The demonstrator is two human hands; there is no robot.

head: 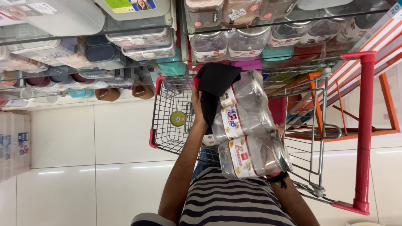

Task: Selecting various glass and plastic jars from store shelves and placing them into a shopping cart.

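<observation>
My left hand (198,109) grips a black cloth (214,83) against the upper clear plastic jar (243,109); my right hand (279,133), mostly hidden, grip unclear, backs the lower clear jar (253,155). Both jars sit stacked against my chest above the red wire trolley (167,125).

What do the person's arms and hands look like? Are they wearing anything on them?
Both arms are bare below short striped sleeves, dark blue and white. The left hand wears no glove, and no ring shows. The right hand is mostly hidden; its wrist has a dark band with a bit of red thread.
</observation>
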